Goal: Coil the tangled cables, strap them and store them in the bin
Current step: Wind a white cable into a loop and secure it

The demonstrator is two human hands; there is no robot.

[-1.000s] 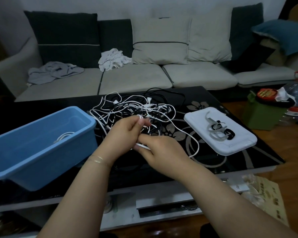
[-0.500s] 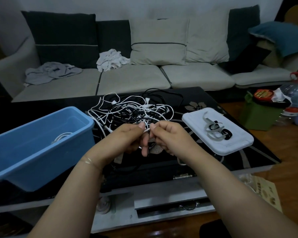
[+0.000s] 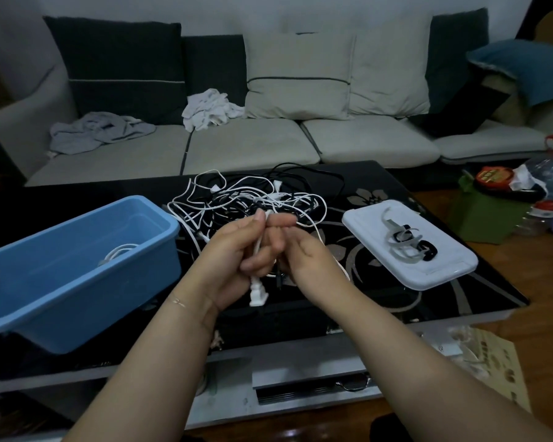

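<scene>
Holding 1 white cable (image 3: 258, 250) up, the left hand (image 3: 237, 253) and right hand (image 3: 297, 250) grip it just in front of the tangled pile (image 3: 253, 202), probably to pull it free.

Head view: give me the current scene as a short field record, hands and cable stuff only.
left hand: grips white cable, plug hanging below
right hand: pinches the same cable
cable tangle: black and white, on table behind the hands
blue bin: left of the hands, one coiled white cable inside
white tray: right, holds straps
</scene>
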